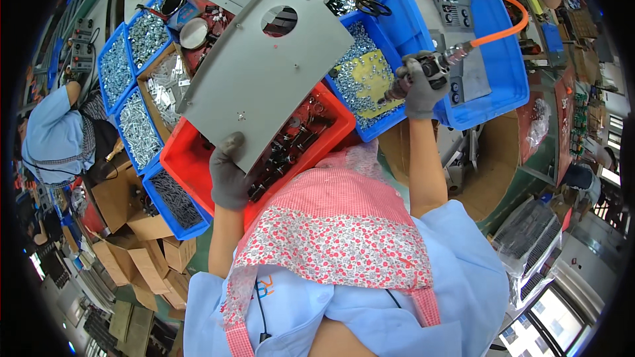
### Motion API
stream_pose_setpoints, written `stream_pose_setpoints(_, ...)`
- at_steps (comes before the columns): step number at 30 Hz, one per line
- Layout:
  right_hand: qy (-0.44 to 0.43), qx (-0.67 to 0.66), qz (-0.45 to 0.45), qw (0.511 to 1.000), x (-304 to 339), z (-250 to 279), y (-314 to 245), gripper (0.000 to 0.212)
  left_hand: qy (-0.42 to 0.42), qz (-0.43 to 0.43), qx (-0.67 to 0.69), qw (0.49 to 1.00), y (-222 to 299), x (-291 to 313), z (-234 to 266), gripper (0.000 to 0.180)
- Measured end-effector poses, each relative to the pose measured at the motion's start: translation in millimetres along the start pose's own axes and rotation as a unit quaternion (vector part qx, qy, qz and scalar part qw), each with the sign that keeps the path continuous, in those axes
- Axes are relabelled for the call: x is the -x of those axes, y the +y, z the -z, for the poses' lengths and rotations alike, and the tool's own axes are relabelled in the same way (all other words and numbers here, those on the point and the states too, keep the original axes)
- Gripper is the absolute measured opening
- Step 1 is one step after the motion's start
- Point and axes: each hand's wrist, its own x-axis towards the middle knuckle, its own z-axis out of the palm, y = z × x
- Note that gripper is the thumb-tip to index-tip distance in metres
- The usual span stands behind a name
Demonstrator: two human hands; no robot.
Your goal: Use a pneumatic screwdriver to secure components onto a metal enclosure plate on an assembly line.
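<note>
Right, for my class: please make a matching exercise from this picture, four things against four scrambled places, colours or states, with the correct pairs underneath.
Things
1. Grey metal panel
2. Pneumatic driver
3. Air hose
4. Red bin

Places, colours or states
A. Orange and coiled
B. Partly covered from above, with black parts inside
C. Gripped near one corner by the gloved left hand
D. Held in the gloved right hand

Pairs: 1-C, 2-D, 3-A, 4-B
</note>
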Motion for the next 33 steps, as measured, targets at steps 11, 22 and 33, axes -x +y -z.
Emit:
stream_pose_setpoints(11, -0.03, -0.005, 0.01, 0.999, -23.1, -20.7, 41.0, 0.018, 0.11, -0.002, -0.039, 0.993, -8.3, -15.0, 8.7, 0.032)
stream_pose_setpoints(22, -0.076, 0.069, 0.047, 0.994, -21.0, -17.5, 73.7, 0.02, 0.136, -0.006, -0.083, 0.987, -6.3, -16.0, 4.3, 0.034)
stream_pose_setpoints(33, -0.079, 0.122, 0.041, 0.989, -8.0, -12.0, 75.3, 0.019, 0.137, 0.002, -0.069, 0.988, -8.5, -16.3, -0.8, 0.033)
